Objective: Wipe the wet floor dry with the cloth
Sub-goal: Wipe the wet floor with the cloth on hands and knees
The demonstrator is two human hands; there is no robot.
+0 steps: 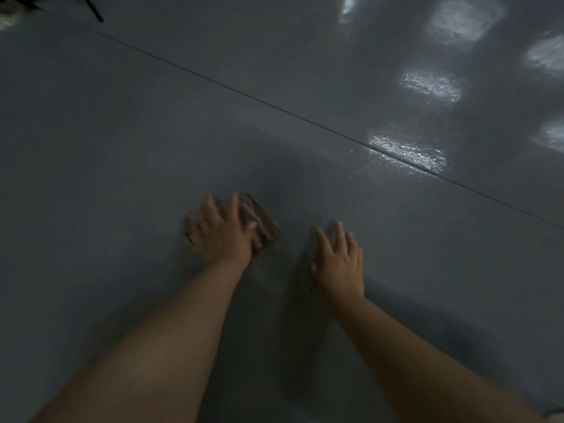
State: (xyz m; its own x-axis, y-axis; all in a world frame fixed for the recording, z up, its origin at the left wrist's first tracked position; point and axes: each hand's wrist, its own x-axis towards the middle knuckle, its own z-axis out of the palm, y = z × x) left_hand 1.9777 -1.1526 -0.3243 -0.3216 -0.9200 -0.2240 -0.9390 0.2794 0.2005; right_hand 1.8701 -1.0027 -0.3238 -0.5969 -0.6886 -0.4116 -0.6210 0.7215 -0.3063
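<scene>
A brown ribbed cloth (262,222) lies flat on the grey floor (122,132) near the middle of the view. My left hand (221,233) presses down on it with spread, straight fingers and covers most of its left part. My right hand (338,264) rests palm down on the bare floor just right of the cloth, fingers straight, holding nothing. Wet, glistening patches (407,151) shine on the floor farther ahead to the right.
A thin dark joint line (244,94) crosses the floor diagonally from upper left to right. More bright reflections (464,21) lie at the top right. A dark thin object (94,9) pokes in at the top left corner.
</scene>
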